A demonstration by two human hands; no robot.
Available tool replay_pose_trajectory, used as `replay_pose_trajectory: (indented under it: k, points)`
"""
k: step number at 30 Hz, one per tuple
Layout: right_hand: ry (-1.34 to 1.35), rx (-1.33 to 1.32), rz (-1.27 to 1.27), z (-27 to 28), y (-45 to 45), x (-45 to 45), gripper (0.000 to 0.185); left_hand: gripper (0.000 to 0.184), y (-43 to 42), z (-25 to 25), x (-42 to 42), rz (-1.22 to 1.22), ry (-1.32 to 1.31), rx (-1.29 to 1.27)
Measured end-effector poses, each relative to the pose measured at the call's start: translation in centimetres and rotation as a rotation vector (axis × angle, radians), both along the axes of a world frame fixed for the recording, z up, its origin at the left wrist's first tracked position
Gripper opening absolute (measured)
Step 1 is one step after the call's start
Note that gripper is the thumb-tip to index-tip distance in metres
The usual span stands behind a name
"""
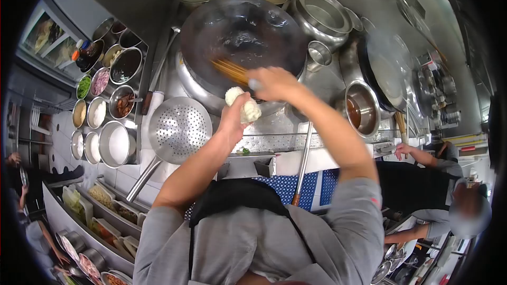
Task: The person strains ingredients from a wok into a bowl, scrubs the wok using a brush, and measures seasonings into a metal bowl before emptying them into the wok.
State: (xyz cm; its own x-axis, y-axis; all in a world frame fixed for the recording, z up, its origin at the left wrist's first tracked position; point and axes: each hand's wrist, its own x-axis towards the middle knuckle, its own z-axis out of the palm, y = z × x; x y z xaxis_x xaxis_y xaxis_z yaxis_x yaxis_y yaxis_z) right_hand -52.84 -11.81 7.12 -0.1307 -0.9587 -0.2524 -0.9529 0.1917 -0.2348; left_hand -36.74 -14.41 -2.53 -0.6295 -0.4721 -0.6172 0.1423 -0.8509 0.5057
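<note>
Left hand (230,121) clutching white lump (244,105); right hand (274,83) gripping brush (230,70) over wok (211,29); bottles (84,60) standing left, labels too small to read

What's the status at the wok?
Left hand: gripping pale, lumpy item. Right hand: closed on bamboo brush at wok. Perforated ladle close on the left.

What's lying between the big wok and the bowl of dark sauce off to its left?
A long metal utensil with a brown handle lies between the wok and the dark sauce; the head view shows it.
</note>
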Motion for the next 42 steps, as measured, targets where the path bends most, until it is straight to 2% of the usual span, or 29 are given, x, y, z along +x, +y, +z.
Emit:
replay_pose_trajectory:
  k: [3,5,7,9,10,11,13,15,17,19,21,23,25,27,28,31,33,35,36,37,38,42]
  points:
    - [0.215,0.229,-0.058,4.2,3.6,-4.7,0.054,0.039,-0.5,0.4,-1.2,0.103,-0.018,0.128]
    - [0.503,0.211,-0.197,3.4,1.8,-9.5,0.05,0.037,-0.6,1.8,-2.5,0.184,-0.065,0.172]
    - [0.447,-0.026,-0.29,0.1,-3.2,-14.5,0.044,0.028,-0.9,1.2,-3.1,0.199,-0.096,0.145]
    - [0.123,-0.107,-0.369,-0.8,-9.4,-13.1,0.047,0.025,-0.8,0.5,-3.5,0.195,-0.115,0.132]
    - [-0.129,-0.227,-0.387,-3.9,-12.1,-12.8,0.056,0.022,-0.7,0.0,-3.6,0.22,-0.109,0.121]
    - [-0.177,-0.287,-0.391,-5.2,-13.4,-10.0,0.067,0.021,-1.2,-0.3,-3.9,0.232,-0.117,0.063]
    - [-0.545,-0.224,-0.552,-4.4,-13.2,-3.8,0.073,0.019,-0.3,-1.0,-3.5,0.238,-0.147,-0.031]
    - [-0.594,-0.156,-0.397,-3.1,-11.2,-0.1,0.075,0.018,-0.2,-0.6,-3.3,0.311,-0.158,-0.122]
    - [-0.579,0.015,-0.265,1.4,-7.1,1.3,0.074,0.017,-1.4,-1.3,-1.5,0.344,-0.085,-0.188]
    - [-0.516,0.175,-0.124,4.9,-2.0,0.4,0.073,0.016,-2.1,0.2,1.2,0.275,-0.062,-0.248]
    - [-0.385,0.227,0.025,5.4,2.5,-2.7,0.074,0.016,-3.4,1.3,4.4,0.187,-0.113,-0.292]
    - [-0.274,0.312,-0.198,8.3,7.5,-3.8,0.076,0.014,-4.4,3.3,7.0,0.133,-0.126,-0.301]
    - [-0.229,0.212,-0.301,7.1,11.0,-7.7,0.073,0.009,-4.9,5.5,8.5,0.148,-0.168,-0.406]
    - [-0.407,0.047,-0.461,6.1,14.1,-9.6,0.071,0.01,-6.8,5.8,9.4,0.125,-0.153,-0.519]
    - [-0.515,-0.049,-0.55,6.4,15.4,-8.4,0.07,0.016,-6.9,7.2,9.9,0.11,-0.15,-0.534]
    - [-0.875,-0.282,-0.762,7.9,17.4,-1.8,0.072,0.018,-7.1,10.1,9.8,0.109,-0.237,-0.748]
    - [-0.983,-0.317,-0.691,3.5,16.3,-0.4,0.076,0.017,-7.8,11.4,9.2,0.104,-0.271,-0.864]
    - [-0.658,-0.541,-0.465,-2.1,13.7,2.0,0.079,0.017,-9.2,11.9,8.3,0.107,-0.289,-0.949]
    - [-0.65,-0.547,-0.504,-2.9,12.7,4.2,0.087,0.016,-9.3,12.4,7.8,0.119,-0.3,-1.005]
    - [-0.511,-0.458,-0.536,-1.4,12.6,6.8,0.086,0.016,-8.4,13.3,7.3,0.144,-0.283,-1.054]
    - [-0.557,-0.49,-0.557,-3.0,11.6,8.3,0.084,0.017,-8.5,13.5,7.0,0.125,-0.288,-1.118]
    - [-0.62,-0.504,-0.625,-1.4,10.9,11.8,0.086,0.028,-7.9,14.7,6.6,0.083,-0.293,-1.285]
